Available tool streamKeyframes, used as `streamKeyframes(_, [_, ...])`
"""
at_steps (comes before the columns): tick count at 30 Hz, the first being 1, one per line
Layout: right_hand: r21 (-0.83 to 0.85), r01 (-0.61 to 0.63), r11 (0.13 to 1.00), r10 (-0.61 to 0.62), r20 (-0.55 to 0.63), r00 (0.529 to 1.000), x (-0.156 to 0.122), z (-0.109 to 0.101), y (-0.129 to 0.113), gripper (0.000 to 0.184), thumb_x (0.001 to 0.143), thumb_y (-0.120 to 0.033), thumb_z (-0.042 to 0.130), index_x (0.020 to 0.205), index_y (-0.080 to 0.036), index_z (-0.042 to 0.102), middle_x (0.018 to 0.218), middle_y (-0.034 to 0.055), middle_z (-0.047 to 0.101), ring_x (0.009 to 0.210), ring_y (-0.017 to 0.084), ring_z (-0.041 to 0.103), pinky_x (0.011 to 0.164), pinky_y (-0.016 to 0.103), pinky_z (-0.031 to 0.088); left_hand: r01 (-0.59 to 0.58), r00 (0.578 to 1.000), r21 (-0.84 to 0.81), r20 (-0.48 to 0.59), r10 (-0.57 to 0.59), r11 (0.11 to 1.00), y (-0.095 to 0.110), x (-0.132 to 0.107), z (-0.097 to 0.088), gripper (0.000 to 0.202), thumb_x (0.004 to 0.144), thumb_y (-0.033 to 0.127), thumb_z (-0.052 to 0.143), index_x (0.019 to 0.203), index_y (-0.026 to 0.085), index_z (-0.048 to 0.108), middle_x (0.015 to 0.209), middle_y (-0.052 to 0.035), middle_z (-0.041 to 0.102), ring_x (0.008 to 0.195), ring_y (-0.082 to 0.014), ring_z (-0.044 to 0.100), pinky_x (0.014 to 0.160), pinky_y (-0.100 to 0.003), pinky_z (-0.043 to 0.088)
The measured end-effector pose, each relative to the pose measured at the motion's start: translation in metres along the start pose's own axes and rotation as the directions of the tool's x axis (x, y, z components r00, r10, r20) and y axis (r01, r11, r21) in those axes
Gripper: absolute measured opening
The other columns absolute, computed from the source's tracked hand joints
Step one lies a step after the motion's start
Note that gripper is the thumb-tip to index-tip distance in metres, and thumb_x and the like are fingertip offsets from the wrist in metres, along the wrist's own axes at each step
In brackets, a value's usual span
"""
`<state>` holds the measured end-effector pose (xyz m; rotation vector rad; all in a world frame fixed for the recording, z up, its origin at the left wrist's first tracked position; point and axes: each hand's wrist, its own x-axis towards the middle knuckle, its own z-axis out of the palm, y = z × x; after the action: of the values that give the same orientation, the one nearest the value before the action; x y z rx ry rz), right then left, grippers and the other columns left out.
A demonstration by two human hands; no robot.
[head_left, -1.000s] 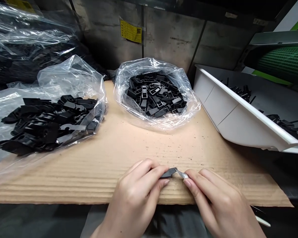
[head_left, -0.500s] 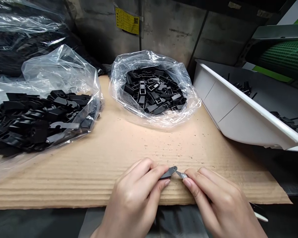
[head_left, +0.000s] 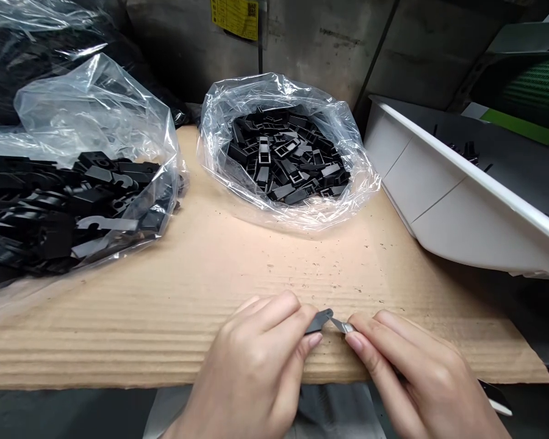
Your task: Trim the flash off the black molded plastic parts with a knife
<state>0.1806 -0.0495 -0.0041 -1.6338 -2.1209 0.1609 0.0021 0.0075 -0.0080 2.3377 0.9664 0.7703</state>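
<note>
Between the thumb and fingers of my left hand (head_left: pixel 260 353) is a small black plastic part (head_left: pixel 319 321), its rounded end poking out to the right. My right hand (head_left: pixel 412 360) pinches a craft knife (head_left: pixel 343 325) close to its pointed blade. The blade tip meets or nearly meets the part's rounded end. Most of the knife's handle is hidden in my right hand; a white-and-black end (head_left: pixel 496 399) shows beyond my wrist, perhaps its tail. Both hands are above the front edge of the cardboard (head_left: pixel 132 341).
A clear plastic bag (head_left: pixel 274 213) of black parts stands beyond my hands. More black parts (head_left: pixel 59 213) lie in a bag at left. On the right is a white bin (head_left: pixel 443 195) holding some parts. Small black shavings (head_left: pixel 357 288) dot the cardboard. A yellow label (head_left: pixel 235 18) hangs behind.
The camera view has shifted slightly. Both hands keep their hold on the part and the knife, and the blade stays at the part's rounded end.
</note>
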Motion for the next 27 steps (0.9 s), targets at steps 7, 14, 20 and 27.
streamKeyframes(7, [-0.013,-0.025,1.000,0.025,0.010,1.000,0.003,0.000,-0.003,0.019,0.087,-0.021,0.041,0.071,-0.022,0.051,0.057,-0.0022,0.051,0.051,0.011,0.052,0.046,0.020,0.036,-0.044,0.999,-0.030,-0.018,0.044,0.999,-0.005,0.001,0.001,0.021,0.082,0.006,0.040,0.082,0.017,0.058,0.069,-0.0009,0.054,0.063,-0.0163,0.054,0.057,-0.028,0.042])
streamKeyframes(14, [-0.170,-0.143,0.975,0.121,-0.133,0.984,0.013,0.006,-0.004,0.020,0.087,-0.027,0.041,0.074,-0.024,0.057,0.061,-0.0023,0.057,0.055,0.014,0.057,0.049,0.024,0.035,-0.041,0.999,0.014,-0.028,0.042,0.999,0.000,0.003,-0.002,0.025,0.080,0.005,0.038,0.073,0.016,0.059,0.066,-0.0015,0.055,0.060,-0.0159,0.054,0.055,-0.027,0.043])
streamKeyframes(20, [-0.111,-0.079,0.991,0.058,-0.178,0.982,0.012,0.003,0.005,0.019,0.086,-0.023,0.046,0.102,-0.020,0.055,0.088,0.0031,0.067,0.073,0.013,0.063,0.061,0.021,0.047,-0.043,0.999,0.016,0.005,0.043,0.999,-0.003,-0.001,0.001,0.022,0.081,0.007,0.040,0.085,0.018,0.058,0.072,-0.0019,0.055,0.064,-0.0168,0.055,0.057,-0.027,0.044])
streamKeyframes(27, [-0.069,-0.129,0.989,0.126,-0.048,0.991,0.024,0.010,-0.009,0.029,0.086,-0.036,0.044,0.109,-0.021,0.052,0.089,0.0043,0.065,0.077,0.017,0.063,0.062,0.028,0.052,-0.037,0.999,0.038,-0.026,0.038,0.999,-0.005,-0.002,0.002,0.019,0.080,0.009,0.040,0.077,0.019,0.056,0.071,-0.0023,0.055,0.062,-0.0171,0.055,0.055,-0.026,0.043])
